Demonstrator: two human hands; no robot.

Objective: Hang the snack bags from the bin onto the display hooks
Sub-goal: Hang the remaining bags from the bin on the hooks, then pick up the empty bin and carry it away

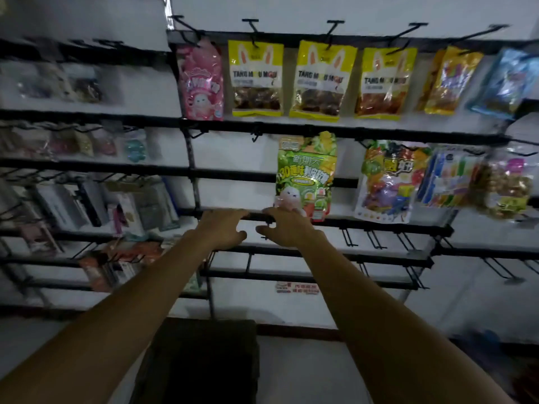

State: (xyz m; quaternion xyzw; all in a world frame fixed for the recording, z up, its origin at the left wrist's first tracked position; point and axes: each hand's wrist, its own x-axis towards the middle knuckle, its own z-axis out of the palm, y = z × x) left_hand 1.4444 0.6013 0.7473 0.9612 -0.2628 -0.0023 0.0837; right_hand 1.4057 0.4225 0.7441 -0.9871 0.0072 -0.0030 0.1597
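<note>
While the left hand (224, 228) and right hand (287, 230) sit loose and empty just below the green snack bag (306, 176), I'd guess it's light, crinkly and slippery, so pinch the flat top edge.

Both bare forearms reach forward and up, converging. Left hand (224, 228): back toward the camera, fingers straight and slightly spread, thumb out to the right. Right hand (287, 228): just beside the left, not touching it, thumb out to the left, fingers bent forward. Cannot tell whether it grips anything.
</note>
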